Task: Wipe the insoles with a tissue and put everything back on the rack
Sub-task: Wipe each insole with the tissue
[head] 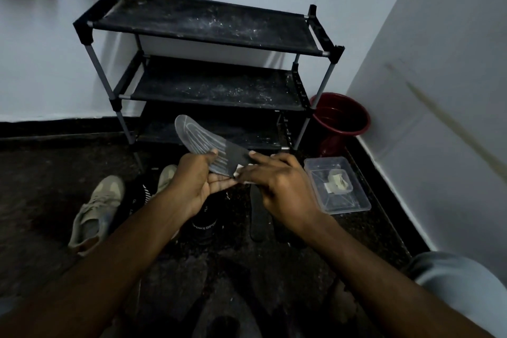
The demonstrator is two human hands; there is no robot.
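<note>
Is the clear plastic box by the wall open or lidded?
Open: the clear box has no lid on it, and crumpled tissue lies exposed inside.

The rack is showing matt black cloth shelves, flecked with pale dust, on dull grey metal tubes. The insole is looking matt grey and ribbed, the tissue papery white. The box is showing clear smooth plastic, and the bucket is gleaming glossy red.
</note>
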